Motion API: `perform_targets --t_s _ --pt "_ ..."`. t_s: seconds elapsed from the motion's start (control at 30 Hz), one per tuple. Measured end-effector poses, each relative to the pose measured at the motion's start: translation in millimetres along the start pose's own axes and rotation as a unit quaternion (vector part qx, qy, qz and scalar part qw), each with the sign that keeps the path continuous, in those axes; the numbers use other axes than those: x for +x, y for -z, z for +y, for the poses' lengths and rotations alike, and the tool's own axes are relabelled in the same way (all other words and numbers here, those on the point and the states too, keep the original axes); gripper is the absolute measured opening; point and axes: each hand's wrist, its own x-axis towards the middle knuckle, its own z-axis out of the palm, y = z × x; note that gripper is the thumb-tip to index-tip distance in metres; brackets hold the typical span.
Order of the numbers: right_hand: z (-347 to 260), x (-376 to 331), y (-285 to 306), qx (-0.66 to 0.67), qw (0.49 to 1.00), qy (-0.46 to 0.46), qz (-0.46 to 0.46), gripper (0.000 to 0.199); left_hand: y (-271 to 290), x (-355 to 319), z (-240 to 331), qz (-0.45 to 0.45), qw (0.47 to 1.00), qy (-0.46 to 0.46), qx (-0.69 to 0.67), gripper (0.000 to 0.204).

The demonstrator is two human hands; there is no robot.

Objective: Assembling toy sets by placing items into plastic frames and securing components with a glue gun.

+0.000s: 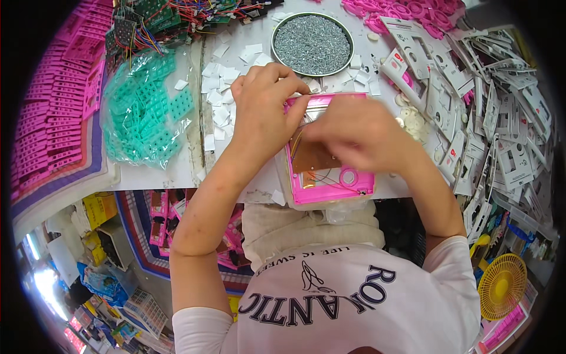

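Observation:
A pink plastic casing (333,193) lies open-side up on the work table in front of me, on a pale block (287,187). Inside it sits a brown circuit board (313,158) with thin wires; a round pink ring shows at its lower right. My left hand (265,106) is closed at the casing's upper left corner, thumb and fingers on its edge. Over the casing's right side hovers my right hand (365,133), smeared by motion, its fingers curled down toward the board. Whether it holds anything is hidden.
A round tin of small screws (312,44) stands just beyond the casing. White paper pieces (221,88) lie scattered to its left. Farther left are a bag of green plastic parts (147,112) and stacked pink casings (50,124). White printed panels (513,135) pile up at right.

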Motion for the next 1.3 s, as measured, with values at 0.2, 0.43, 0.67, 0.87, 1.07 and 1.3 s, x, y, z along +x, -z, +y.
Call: perform_targets --t_s 0.2,0.43,0.67,0.87,1.07,1.3 --pt "19.5 5.3 -4.4 -0.133 0.986 -0.029 0.093 0.016 -2.0 0.7 6.5 -0.021 0.999 -0.036 -0.002 0.012" --pt "9.4 -6.0 -13.5 -0.16 0.97 -0.129 0.129 0.012 -12.6 -10.2 11.1 0.043 0.999 0.006 -0.034 0.008" --pt "28.4 13.7 -13.1 -0.141 0.98 -0.007 0.141 0.017 -6.6 -17.5 17.8 0.005 0.989 0.081 -0.12 0.007" --pt "32.4 11.0 -12.5 -0.088 0.993 0.006 0.08 0.016 0.2 -25.3 20.8 0.001 0.97 0.135 -0.2 0.007" --pt "24.5 -5.0 6.1 -0.113 0.992 -0.029 0.054 0.012 -2.4 -24.8 19.6 0.005 0.951 0.214 -0.223 0.01" --pt "-3.5 -5.5 1.7 -0.319 0.942 -0.044 -0.09 0.007 -3.1 -8.4 25.5 -0.048 0.992 0.087 -0.082 0.005"
